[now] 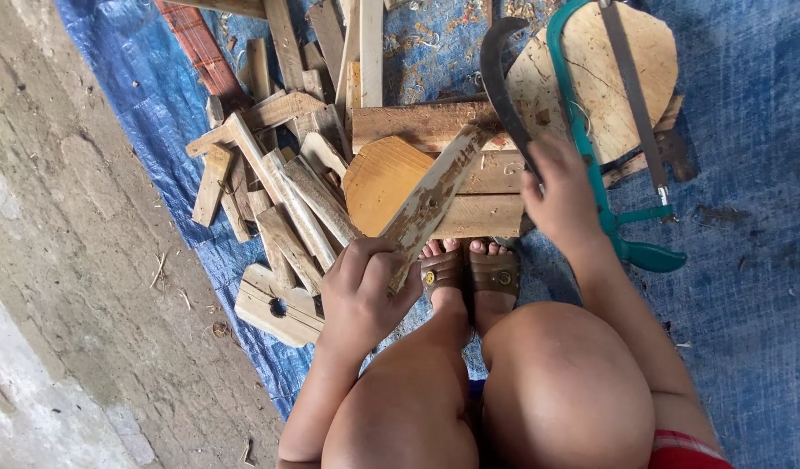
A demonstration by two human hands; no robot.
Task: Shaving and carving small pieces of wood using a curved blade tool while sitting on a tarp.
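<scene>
Blue tarpaulin (747, 130) covers the ground before us, with bare concrete floor (79, 260) along its left edge. We squat on it, knees up, our feet in brown sandals (469, 276). Our left hand (365, 295) has its fingers (378, 265) curled tight around the lower end of a weathered wooden slat (430, 200), which slants up to the right and rests its far end on a stack of wooden blocks (452, 165). Our right hand (560, 187) grips the handle of a dark curved blade (502, 82), fingers closed round it, the blade arching up and left over the blocks. Just beside that hand lies a green-framed hacksaw (591, 156), resting across a pale rounded board (599, 74). A heap of offcut sticks (278, 165) lies left of the blocks.
</scene>
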